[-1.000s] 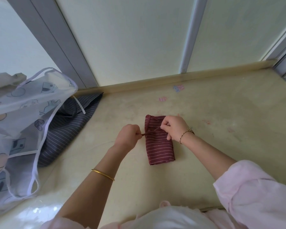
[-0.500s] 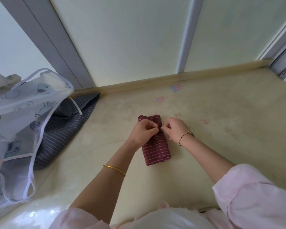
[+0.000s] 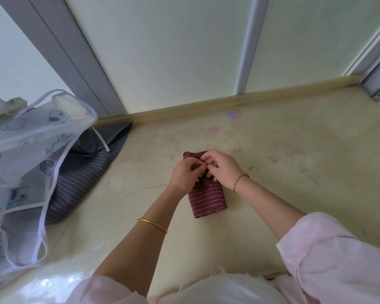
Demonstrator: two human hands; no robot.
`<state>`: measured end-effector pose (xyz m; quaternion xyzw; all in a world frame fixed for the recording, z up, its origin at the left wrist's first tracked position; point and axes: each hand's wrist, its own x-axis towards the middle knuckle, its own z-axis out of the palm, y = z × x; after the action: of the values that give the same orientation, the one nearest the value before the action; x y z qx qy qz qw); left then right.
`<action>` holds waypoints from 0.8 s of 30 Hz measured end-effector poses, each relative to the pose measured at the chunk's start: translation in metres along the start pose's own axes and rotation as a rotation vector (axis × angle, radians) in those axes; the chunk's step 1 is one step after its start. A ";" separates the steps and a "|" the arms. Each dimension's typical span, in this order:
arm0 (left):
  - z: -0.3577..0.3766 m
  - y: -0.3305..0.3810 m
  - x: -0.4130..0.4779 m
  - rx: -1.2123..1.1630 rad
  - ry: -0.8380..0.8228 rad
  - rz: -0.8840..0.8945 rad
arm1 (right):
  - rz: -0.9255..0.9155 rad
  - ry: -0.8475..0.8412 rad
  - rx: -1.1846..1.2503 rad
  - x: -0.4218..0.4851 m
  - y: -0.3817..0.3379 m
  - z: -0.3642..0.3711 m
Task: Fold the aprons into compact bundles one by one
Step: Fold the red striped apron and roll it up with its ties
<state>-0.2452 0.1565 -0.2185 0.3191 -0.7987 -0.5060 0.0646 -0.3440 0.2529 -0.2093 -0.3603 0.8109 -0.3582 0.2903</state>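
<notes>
Left hand and right hand together at frame centre, fingers curled, pinching top of red striped bundle on counter.

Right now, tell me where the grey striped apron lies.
In the head view, the grey striped apron lies at the counter's far left, partly under the translucent printed apron.

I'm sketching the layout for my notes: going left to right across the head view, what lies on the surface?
Translucent printed apron → grey striped apron → left hand → right hand, both hands working on the folded maroon striped apron.
</notes>
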 end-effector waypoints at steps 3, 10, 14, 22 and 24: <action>0.000 -0.001 0.000 -0.020 0.028 -0.010 | -0.005 0.044 0.006 0.002 -0.001 0.003; 0.002 0.001 0.001 -0.067 0.126 -0.086 | -0.032 0.065 -0.095 0.001 0.002 0.005; 0.002 -0.002 0.002 -0.095 0.153 -0.130 | -0.070 0.077 -0.122 -0.003 0.001 0.009; -0.003 0.005 0.001 -0.115 0.174 -0.183 | -0.190 0.157 -0.307 -0.005 0.002 0.020; -0.005 0.008 -0.002 -0.185 0.135 -0.210 | -0.191 0.152 -0.349 -0.005 0.003 0.021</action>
<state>-0.2452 0.1560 -0.2087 0.4270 -0.7046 -0.5589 0.0939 -0.3275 0.2503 -0.2227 -0.4524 0.8424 -0.2644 0.1260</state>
